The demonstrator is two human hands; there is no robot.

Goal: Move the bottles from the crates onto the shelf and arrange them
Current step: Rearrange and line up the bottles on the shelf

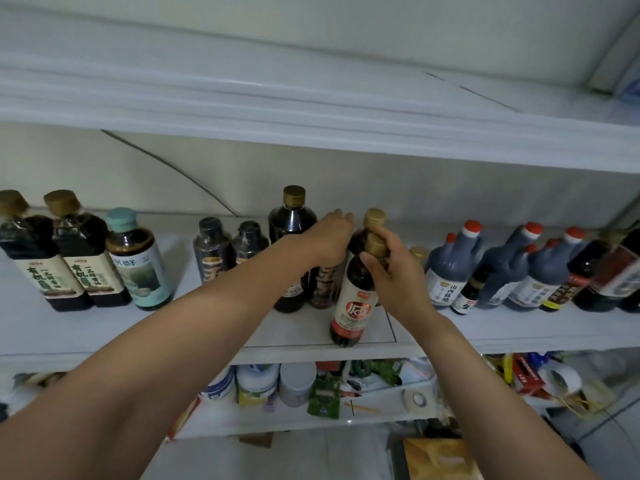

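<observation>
Both arms extended; left hand flat, right hand gripping.

Down on the lower tier, white tubs stand side by side next to crumpled green packets. A roll of tape lies near them. Farther right sits red packaging, and a tangle of yellow cord.

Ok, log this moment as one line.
stage: arranging | right hand: gripping red-label bottle neck, on shelf | left hand: on bottle behind
</observation>
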